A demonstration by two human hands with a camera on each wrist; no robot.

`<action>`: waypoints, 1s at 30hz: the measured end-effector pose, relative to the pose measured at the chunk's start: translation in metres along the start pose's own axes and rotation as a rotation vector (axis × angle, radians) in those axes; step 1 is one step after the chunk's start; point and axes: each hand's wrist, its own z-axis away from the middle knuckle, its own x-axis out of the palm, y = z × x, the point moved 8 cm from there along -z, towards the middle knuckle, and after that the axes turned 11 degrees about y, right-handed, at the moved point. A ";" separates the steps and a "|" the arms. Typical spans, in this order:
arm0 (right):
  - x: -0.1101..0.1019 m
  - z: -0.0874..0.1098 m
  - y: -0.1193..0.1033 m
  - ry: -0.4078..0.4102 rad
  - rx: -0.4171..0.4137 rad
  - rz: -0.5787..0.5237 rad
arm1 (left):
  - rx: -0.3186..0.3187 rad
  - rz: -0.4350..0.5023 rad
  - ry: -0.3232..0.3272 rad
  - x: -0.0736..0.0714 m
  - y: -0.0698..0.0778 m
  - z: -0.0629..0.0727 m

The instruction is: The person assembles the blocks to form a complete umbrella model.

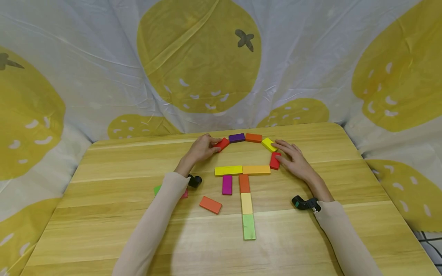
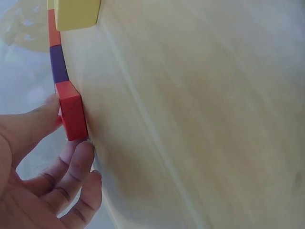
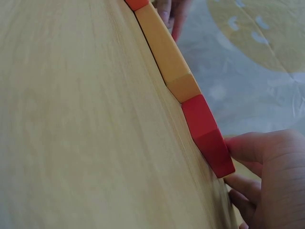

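My left hand [image 1: 203, 148] pinches a red block [image 1: 223, 143] at the left end of a curved row; in the left wrist view, the fingertips bracket this red block [image 2: 72, 112]. A purple block [image 1: 236, 138] and an orange block [image 1: 253, 137] follow it along the curve. At the right end lie a yellow block [image 1: 268, 144] and a second red block [image 1: 274, 161]. My right hand [image 1: 294, 160] touches these two with fairly straight, spread fingers. The right wrist view shows a fingertip against the side of that red block [image 3: 209, 138].
Below the curve, a yellow block [image 1: 228, 171] and a light orange block [image 1: 256, 170] form a bar. A stem runs down to a light green block [image 1: 249, 227], beside a magenta block [image 1: 227, 184]. A loose orange block [image 1: 210, 205] lies nearer; my left sleeve partly covers a green block [image 1: 157, 189].
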 end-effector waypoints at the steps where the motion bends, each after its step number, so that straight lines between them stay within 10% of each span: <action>1: 0.000 0.000 0.000 0.000 0.000 -0.001 | -0.001 0.000 -0.001 0.000 0.000 0.000; 30: 0.000 0.000 -0.001 -0.002 -0.001 -0.002 | 0.031 0.028 0.007 -0.002 0.000 0.001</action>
